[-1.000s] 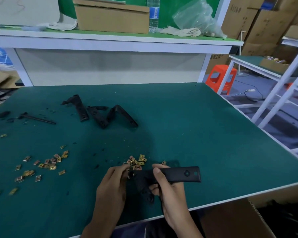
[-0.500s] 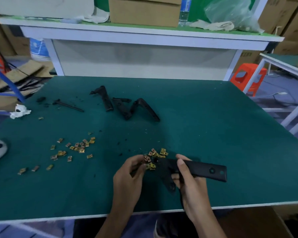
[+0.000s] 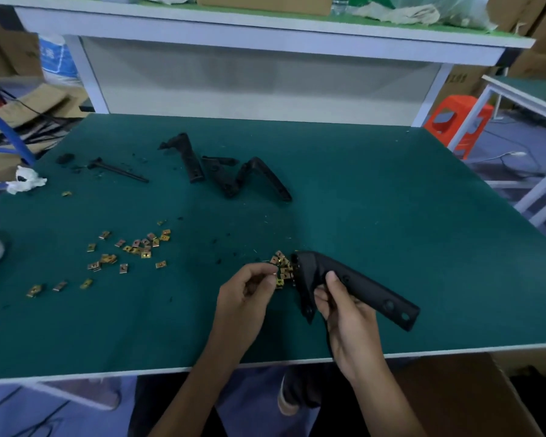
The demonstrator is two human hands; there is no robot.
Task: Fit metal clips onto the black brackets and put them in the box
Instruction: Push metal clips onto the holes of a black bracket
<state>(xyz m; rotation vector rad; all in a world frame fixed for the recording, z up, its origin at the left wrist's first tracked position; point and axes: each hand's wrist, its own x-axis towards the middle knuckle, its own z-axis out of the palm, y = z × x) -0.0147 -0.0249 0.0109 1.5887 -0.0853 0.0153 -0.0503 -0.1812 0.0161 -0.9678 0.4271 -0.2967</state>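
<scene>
clips (image 3: 133, 250) lie scattered at left, the left hand (image 3: 246, 298) pinches one at a small pile (image 3: 281, 266) just beside the black bracket (image 3: 366, 287) that the right hand (image 3: 347, 316) grips over the table (image 3: 391, 216), so fitting looks underway, next needing square alignment on the bracket's end.

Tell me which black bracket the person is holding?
The bracket nearest the front edge, gripped by the right hand beside the small clip pile. The other three brackets lie bunched together farther back on the green table, untouched.
</scene>
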